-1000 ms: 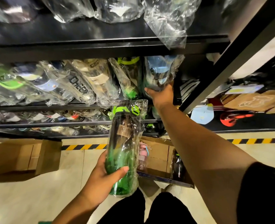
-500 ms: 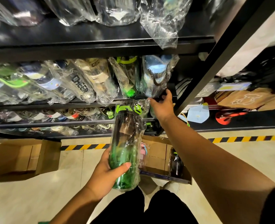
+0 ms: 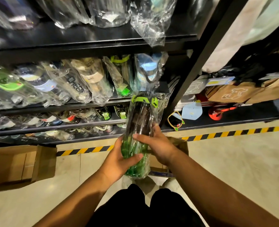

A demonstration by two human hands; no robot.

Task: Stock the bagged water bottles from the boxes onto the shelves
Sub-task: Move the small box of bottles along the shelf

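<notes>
The bottle (image 3: 139,122) was held cap-up just before the shelf (image 3: 115,101), left hand (image 3: 119,159) wrapped round its green base, right hand (image 3: 156,145) gripping its side, likely to steady it for placing; a box (image 3: 180,145) lay below the shelf.

A single head-worn wide-angle camera looks forward and down, near the shelves (image 3: 93,45) at twelve o'clock, floor (image 3: 233,161) at six

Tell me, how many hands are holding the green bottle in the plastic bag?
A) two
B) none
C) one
A: the left hand and the right hand both grip the bagged green bottle in front of the shelves.
</notes>
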